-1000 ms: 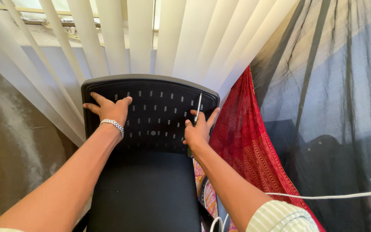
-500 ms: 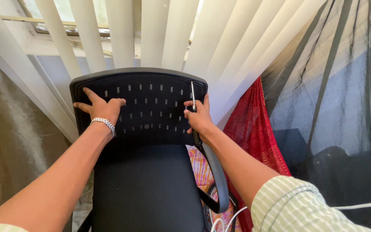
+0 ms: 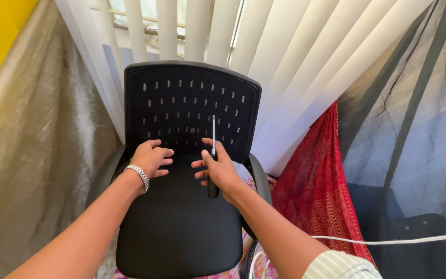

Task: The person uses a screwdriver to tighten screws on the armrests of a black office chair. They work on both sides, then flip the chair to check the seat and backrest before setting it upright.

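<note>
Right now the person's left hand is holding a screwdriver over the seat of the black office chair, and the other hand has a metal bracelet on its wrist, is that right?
Not quite: the hands are swapped. The head view shows the right hand holding the screwdriver over the seat of the black office chair, shaft pointing up at the backrest. The left hand holds nothing and has the metal bracelet on its wrist.
</note>
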